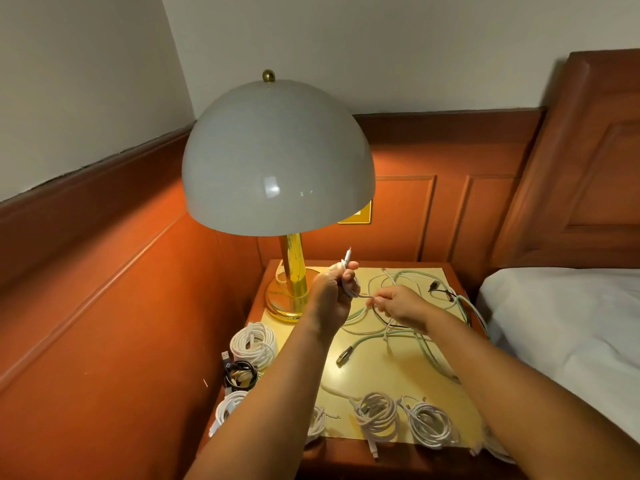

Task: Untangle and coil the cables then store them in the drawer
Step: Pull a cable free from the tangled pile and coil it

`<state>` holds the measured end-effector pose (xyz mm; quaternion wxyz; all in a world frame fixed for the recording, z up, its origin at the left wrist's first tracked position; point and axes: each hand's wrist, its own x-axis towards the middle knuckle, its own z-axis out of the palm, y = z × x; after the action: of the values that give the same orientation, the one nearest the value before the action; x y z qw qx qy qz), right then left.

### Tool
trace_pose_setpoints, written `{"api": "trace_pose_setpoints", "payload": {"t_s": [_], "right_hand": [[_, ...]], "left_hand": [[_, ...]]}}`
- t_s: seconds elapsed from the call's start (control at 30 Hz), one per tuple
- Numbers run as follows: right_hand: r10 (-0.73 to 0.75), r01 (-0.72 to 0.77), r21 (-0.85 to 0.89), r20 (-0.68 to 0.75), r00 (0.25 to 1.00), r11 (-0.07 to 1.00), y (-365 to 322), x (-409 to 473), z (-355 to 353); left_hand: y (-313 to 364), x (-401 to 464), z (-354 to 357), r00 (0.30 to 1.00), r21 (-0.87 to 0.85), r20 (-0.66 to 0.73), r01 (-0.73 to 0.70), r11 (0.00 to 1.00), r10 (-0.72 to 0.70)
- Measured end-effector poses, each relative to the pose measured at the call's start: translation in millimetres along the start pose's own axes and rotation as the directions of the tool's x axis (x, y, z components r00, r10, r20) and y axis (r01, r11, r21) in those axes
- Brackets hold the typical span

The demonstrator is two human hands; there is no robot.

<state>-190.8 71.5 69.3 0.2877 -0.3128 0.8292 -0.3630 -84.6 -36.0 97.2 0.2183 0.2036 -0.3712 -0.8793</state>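
Along the near edge of the worktop (388, 379) white coiled cables (378, 415) are laid, beyond them a white cable (353, 291) is held above a loose tangle (415, 327), clasped in the left hand (330, 294), pinched by the right hand (401, 306), before a lamp (277, 161).

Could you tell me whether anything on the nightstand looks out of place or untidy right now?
Yes: a tangle of pale green and black cables sprawls loose across the nightstand, unlike the neat white coils along its front edge. One green strand hangs over the right side. The left hand and right hand hold a white cable.
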Motion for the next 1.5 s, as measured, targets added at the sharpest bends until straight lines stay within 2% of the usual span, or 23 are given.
{"api": "trace_pose_setpoints", "payload": {"t_s": [0.1,0.27,0.37,0.47,0.63,0.87,1.0,1.1,1.17,1.23,1.33,1.4,1.5], "right_hand": [[-0.048,0.031,-0.209,-0.076,0.996,0.978,-11,13,-18],[-0.069,-0.075,-0.501,-0.262,0.963,0.862,-36,20,-45],[-0.197,0.040,-0.463,-0.295,0.935,0.885,-42,18,-53],[-0.323,0.187,-0.455,-0.243,0.915,0.871,-45,12,-55],[-0.503,0.311,-0.592,-0.187,0.844,0.743,-61,-20,-60],[-0.543,0.302,-0.670,-0.180,0.820,0.679,-89,-101,-49],[-0.480,0.291,-0.541,-0.247,0.842,0.789,-90,-149,-20],[-0.400,0.321,-0.278,-0.305,0.864,0.906,-77,-183,13],[-0.327,0.319,-0.080,-0.346,0.879,0.944,-64,-203,41],[-0.259,0.312,0.079,-0.389,0.884,0.947,-48,-219,71],[-0.182,0.311,0.229,-0.451,0.874,0.922,-30,-239,107],[-0.139,0.314,0.336,-0.457,0.879,0.888,-23,-250,124],[-0.121,0.306,0.397,-0.427,0.896,0.865,-13,-259,140]], "left_hand": [[3,-2,-6,0.991,0.210,0.130,-0.037,0.977,0.010],[2,-3,-5,0.967,0.520,0.254,-0.156,0.840,0.022],[-1,-4,2,0.966,0.665,0.255,-0.195,0.721,0.026],[-8,-4,7,0.979,0.783,0.203,-0.164,0.599,0.003],[-9,-12,11,0.989,0.831,0.143,-0.142,0.538,0.039],[-8,-57,15,0.983,0.728,0.161,-0.180,0.662,0.090],[-14,-95,13,0.978,0.611,0.121,-0.207,0.764,0.168],[-19,-123,9,0.987,0.413,0.075,-0.159,0.897,0.141],[-23,-139,3,0.995,0.300,0.046,-0.098,0.949,0.088],[-26,-154,-4,0.998,0.187,0.050,-0.037,0.982,0.028],[-27,-174,-13,0.997,0.061,0.041,0.056,0.997,-0.058],[-23,-184,-17,0.995,0.031,0.036,0.095,0.995,-0.096],[-17,-195,-22,0.993,0.029,0.017,0.120,0.992,-0.120]]}}
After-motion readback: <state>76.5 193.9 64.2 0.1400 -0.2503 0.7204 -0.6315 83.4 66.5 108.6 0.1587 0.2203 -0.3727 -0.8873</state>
